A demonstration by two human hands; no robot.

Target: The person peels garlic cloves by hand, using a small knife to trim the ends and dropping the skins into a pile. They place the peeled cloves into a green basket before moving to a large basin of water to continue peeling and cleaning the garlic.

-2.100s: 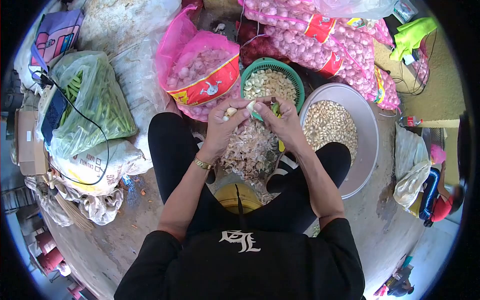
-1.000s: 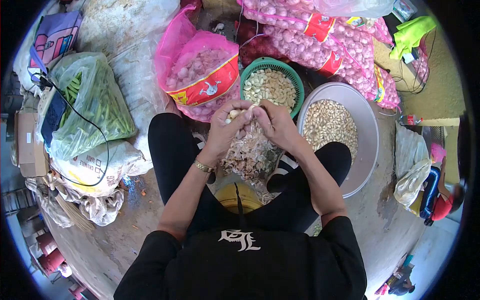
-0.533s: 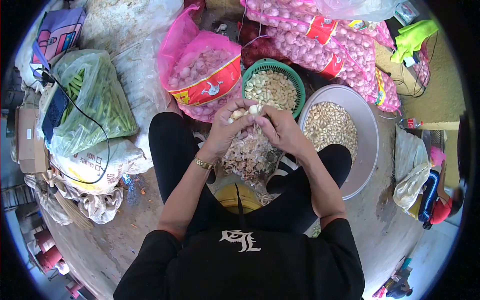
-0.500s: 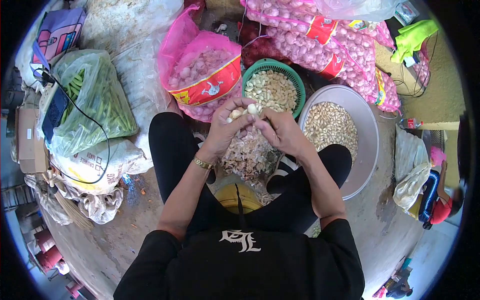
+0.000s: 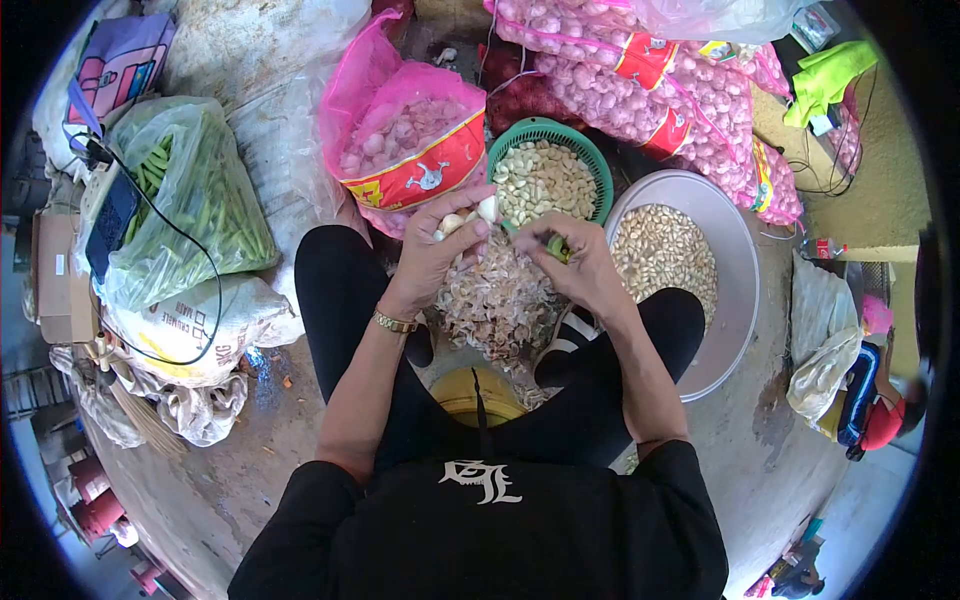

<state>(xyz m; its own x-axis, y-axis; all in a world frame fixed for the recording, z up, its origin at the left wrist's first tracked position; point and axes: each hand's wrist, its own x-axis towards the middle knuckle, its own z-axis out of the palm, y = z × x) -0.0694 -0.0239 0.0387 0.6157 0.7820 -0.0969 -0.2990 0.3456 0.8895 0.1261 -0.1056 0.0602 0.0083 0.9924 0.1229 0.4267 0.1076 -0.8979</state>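
Note:
My left hand (image 5: 432,258), with a gold watch at the wrist, holds several garlic cloves (image 5: 452,222), a white one between thumb and forefinger. My right hand (image 5: 575,262) is closed around a small green-handled tool (image 5: 556,246), its tip pointing toward the left hand. The hands are apart. Beneath them lies a heap of garlic skins (image 5: 500,300). Just beyond, a green basket (image 5: 604,170) holds peeled cloves (image 5: 540,180). To the right, a large pale basin (image 5: 735,290) contains many unpeeled-looking cloves (image 5: 665,250).
An open pink net bag of garlic (image 5: 410,130) stands ahead, with more full net bags (image 5: 600,90) at the upper right. A yellow container (image 5: 465,395) sits between my legs. Green pods in a plastic bag (image 5: 205,220) are at left. Another person (image 5: 880,415) is at far right.
My hands have moved apart. The right hand has shifted slightly right and down, and its green tool now shows. My left hand has moved a little left, still with the cloves.

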